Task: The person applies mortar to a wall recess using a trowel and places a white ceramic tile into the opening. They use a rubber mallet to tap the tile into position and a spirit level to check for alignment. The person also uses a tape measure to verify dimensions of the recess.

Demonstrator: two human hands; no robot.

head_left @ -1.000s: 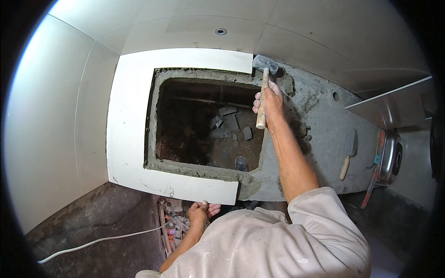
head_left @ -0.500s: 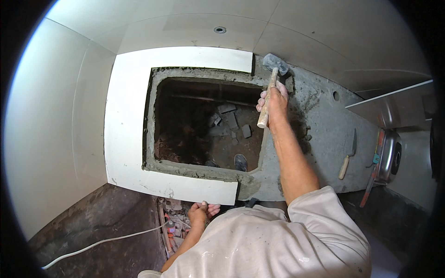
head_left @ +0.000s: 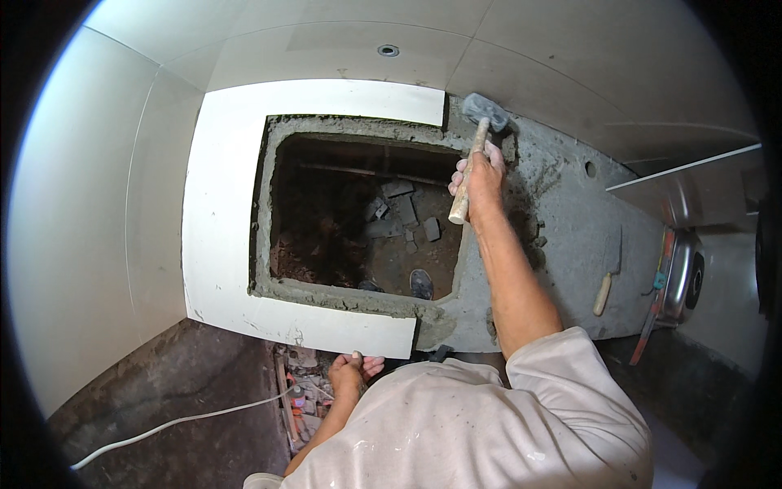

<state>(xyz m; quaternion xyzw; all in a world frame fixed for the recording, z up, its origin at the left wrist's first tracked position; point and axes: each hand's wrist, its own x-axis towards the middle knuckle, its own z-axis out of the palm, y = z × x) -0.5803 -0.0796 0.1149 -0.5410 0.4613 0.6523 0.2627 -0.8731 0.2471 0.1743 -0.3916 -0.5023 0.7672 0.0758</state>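
My right hand is wrapped round the wooden handle of a mallet. The grey, dusty head points away from me, over the bare concrete beside the far right end of the white slab surround. This white, U-shaped surface frames a rectangular opening on the far, left and near sides. Mortar shows along its inner edge. Low at the slab's near edge is my left hand, fingers apart, one fingertip at the edge and no object visible in it.
A pointing trowel lies on the grey concrete counter at right. Beyond it are a red level-like bar and a metal sink. Broken pieces lie below the opening. A white cable crosses the floor at lower left.
The view has shifted very slightly. Both hands keep their places, with the mallet barely moved.
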